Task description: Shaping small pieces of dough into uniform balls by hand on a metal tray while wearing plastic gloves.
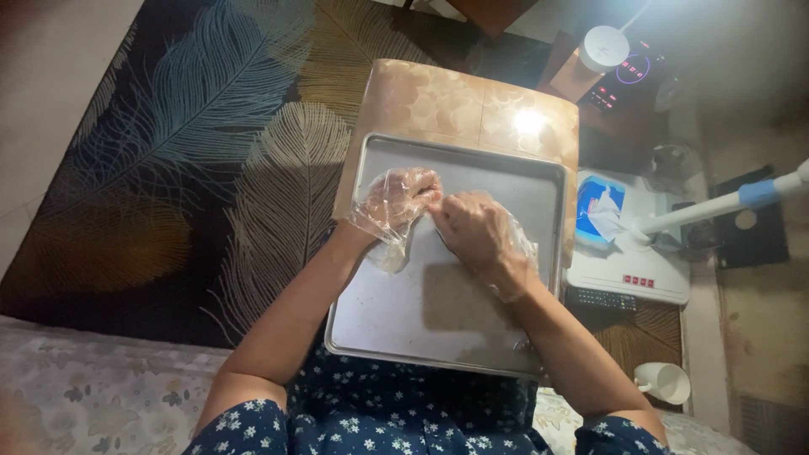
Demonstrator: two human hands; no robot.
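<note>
Just gloved hands (438, 215) over tray (388, 303)

Around the work spot: rug, small table and clutter on the right.

A dark rug with large blue and gold feather patterns (194, 160) covers the floor to the left and far side. A low table with a glossy beige marbled top (472, 105) stands far centre. To the right lie a white flat box-shaped device (628, 274), a blue-and-white wipes packet (598, 206) and a black remote control (600, 298); a white mug (666, 382) sits near right. A white round lamp head (603, 46) is far right.
</note>
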